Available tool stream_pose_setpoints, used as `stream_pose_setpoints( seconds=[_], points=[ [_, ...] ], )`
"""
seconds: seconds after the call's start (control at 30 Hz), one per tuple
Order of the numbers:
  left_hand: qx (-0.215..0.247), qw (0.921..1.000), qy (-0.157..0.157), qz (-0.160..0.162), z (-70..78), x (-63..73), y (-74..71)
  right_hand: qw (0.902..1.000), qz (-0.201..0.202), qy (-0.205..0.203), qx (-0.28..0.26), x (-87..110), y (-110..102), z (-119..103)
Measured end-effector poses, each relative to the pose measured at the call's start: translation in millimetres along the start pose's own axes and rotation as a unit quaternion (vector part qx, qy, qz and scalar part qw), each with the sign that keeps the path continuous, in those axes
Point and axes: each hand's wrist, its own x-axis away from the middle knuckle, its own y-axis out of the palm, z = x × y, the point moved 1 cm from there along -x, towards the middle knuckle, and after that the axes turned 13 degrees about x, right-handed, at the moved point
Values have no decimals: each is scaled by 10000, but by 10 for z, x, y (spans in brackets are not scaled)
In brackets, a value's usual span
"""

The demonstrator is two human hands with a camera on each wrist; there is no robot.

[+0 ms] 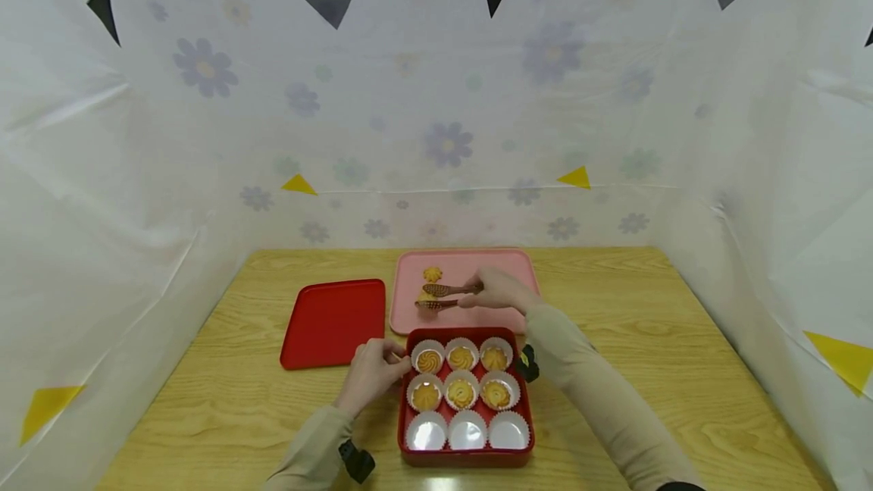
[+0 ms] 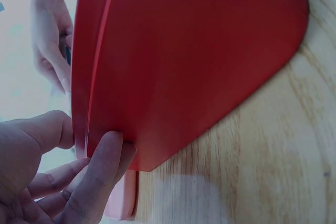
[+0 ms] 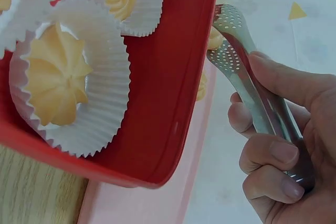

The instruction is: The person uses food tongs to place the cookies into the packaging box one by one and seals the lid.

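Observation:
A red box (image 1: 467, 459) holds white paper cups in rows. Piped cookies (image 1: 460, 393) sit in the cups of the far and middle rows; the near-row cups (image 1: 467, 430) show bare white bottoms. At the box's far left corner, my left hand (image 1: 373, 373) pinches the wall, thumb (image 2: 107, 153) flat on its outer side. My right hand (image 1: 499, 292) grips metal tongs (image 3: 265, 106) with perforated ends, over the pink tray (image 1: 505, 267) behind the box. Between the tong ends shows a cookie (image 3: 215, 39); another cookie (image 1: 433, 274) lies just beyond on the tray.
A flat red lid-like tray (image 1: 334, 322) lies on the wooden table (image 1: 614, 324), left of the pink tray. White flower-printed sheeting (image 1: 436, 97) encloses the table at the back and sides, with black, grey and yellow triangles on it.

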Motion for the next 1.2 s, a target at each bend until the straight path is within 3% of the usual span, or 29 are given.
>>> stream_pose_setpoints(
  seconds=[0.27,0.7,0.97,1.2],
  points=[
    [13,10000,-87,-21,8,9,-4,9992,223,-334,-9,113,7,39],
    [-13,10000,18,-17,17,25,-3,9981,411,-290,-347,458,1,77],
    [43,10000,9,-28,6,27,12,9928,573,-925,-494,740,-14,149],
    [60,10000,-12,-78,8,16,17,9913,654,-1072,-383,1003,-8,234]
  ],
)
